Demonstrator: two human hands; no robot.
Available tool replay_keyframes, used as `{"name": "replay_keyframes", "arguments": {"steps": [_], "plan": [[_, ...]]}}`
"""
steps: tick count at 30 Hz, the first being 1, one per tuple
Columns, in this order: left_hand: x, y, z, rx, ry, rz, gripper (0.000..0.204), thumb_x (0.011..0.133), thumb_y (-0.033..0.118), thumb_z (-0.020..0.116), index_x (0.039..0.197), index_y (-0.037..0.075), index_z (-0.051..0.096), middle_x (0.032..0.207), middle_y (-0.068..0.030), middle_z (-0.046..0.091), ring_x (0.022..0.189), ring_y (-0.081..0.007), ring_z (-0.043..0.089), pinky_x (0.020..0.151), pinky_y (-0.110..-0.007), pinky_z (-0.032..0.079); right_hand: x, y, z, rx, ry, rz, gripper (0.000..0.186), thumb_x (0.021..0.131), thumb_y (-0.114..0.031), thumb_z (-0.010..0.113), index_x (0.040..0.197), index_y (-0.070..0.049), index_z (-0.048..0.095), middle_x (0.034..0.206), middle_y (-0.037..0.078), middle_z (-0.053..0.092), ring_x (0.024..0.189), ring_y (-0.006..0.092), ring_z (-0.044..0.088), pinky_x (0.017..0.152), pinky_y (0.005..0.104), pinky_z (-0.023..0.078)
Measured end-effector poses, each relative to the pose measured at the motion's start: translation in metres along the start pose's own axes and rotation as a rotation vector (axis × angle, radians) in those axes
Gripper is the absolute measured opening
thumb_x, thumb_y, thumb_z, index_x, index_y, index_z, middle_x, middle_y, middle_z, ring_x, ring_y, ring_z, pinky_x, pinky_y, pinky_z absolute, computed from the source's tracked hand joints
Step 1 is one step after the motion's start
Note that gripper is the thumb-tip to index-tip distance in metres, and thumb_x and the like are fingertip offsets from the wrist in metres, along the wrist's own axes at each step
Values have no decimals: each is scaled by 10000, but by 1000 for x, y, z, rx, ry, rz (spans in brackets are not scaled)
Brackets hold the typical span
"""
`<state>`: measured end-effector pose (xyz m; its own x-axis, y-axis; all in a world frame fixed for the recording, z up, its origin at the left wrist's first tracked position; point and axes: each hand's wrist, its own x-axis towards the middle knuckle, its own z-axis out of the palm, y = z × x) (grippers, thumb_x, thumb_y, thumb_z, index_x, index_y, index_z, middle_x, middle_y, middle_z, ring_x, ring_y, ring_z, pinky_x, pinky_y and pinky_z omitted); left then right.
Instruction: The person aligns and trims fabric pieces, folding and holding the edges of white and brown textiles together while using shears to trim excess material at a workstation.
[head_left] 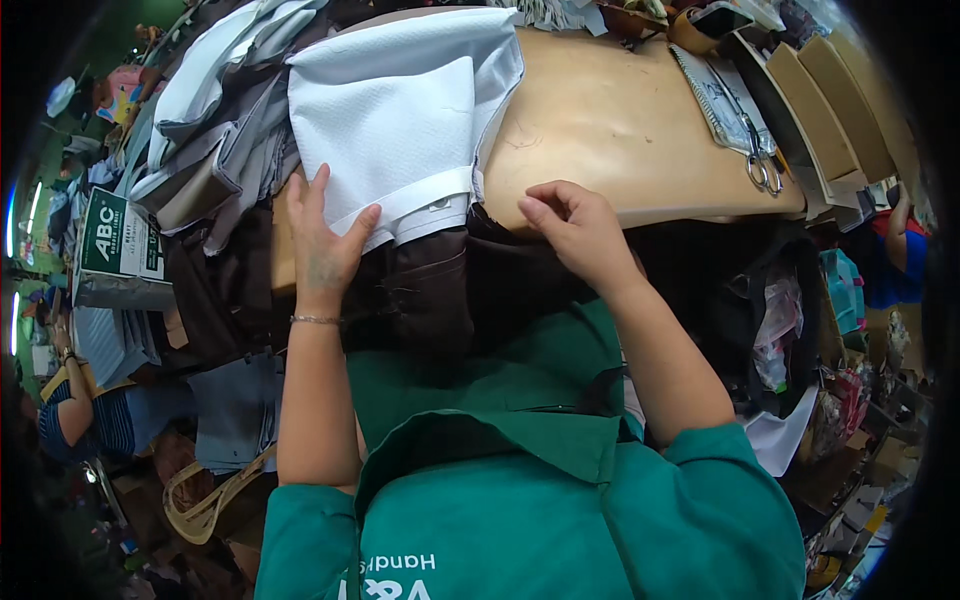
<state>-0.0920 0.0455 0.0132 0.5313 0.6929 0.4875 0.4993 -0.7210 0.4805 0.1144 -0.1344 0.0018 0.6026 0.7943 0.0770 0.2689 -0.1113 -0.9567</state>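
A white textured fabric piece (390, 130) lies on the tan tabletop, with a narrow white band (420, 197) across its lower part. Dark brown cloth (430, 280) joins or lies against its near edge and hangs toward my lap; I cannot tell how the two are attached. My left hand (328, 240) rests at the left edge of the white fabric, thumb and fingers spread, gripping nothing. To the right of the fabric, my right hand (578, 228) hovers over the table's front edge. Its thumb and forefinger are pinched together; whatever may be between them is too small to see.
Folded grey and white cloths (215, 120) are heaped at the left, beside a green and white box (120, 240). On the tan table (610, 120), scissors (762, 170) lie with a spiral notebook (715, 95). Cardboard pieces (815, 100) stand at the right. Other people are in the background.
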Motion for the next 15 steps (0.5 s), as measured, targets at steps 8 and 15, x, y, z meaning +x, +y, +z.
{"name": "replay_keyframes", "arguments": {"steps": [8,15], "plan": [[35,76,8,-183,-148,441,274,872,123,520,1124,29,570,1037,-149,612,1056,-370,525,983,-381,360,44,-39,36,-379,-46,6,569,776,-291,689,1159,78,487,841,179,632,765,232,624,697,328,492],[39,83,51,116,-547,333,407,851,450,506,987,79,601,1173,-53,543,1239,-347,363,947,-694,215,25,11,22,481,26,145,466,757,21,571,1182,124,410,938,197,630,847,222,633,718,294,494]]}}
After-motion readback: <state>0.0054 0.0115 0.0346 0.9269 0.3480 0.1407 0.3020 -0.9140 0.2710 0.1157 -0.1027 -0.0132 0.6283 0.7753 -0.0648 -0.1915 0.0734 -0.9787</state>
